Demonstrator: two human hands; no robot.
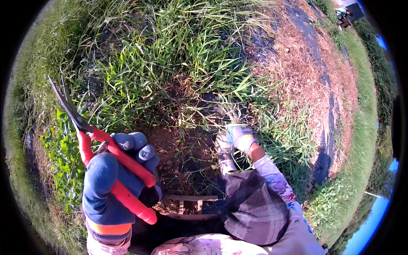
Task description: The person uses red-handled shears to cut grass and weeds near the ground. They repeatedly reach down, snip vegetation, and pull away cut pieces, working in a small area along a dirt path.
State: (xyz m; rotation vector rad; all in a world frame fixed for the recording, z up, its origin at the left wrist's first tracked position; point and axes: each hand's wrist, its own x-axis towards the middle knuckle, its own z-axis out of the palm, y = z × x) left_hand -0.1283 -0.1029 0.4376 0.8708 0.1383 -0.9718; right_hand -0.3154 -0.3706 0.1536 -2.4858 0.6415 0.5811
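My left hand (pixel 118 178), in a blue-grey knit glove with an orange band, is closed around the red handles of a pair of garden shears (pixel 119 156). The blades point to the upper left, slightly apart. My right hand (pixel 240 135), in a light glove, reaches down beside my shoe (pixel 224 151) at the edge of the cut or flattened grass stems (pixel 236 111). Its fingers are largely hidden, so whether it grips any stems is unclear. Tall green grass (pixel 178 60) grows in front of me.
A low wooden frame (pixel 191 198) lies beneath me between my legs. Black ground fabric (pixel 328 121) shows among dry brown grass (pixel 299 63) on the right. Leafy green plants (pixel 65 162) stand at left. Another person (pixel 343 16) crouches far off at the upper right.
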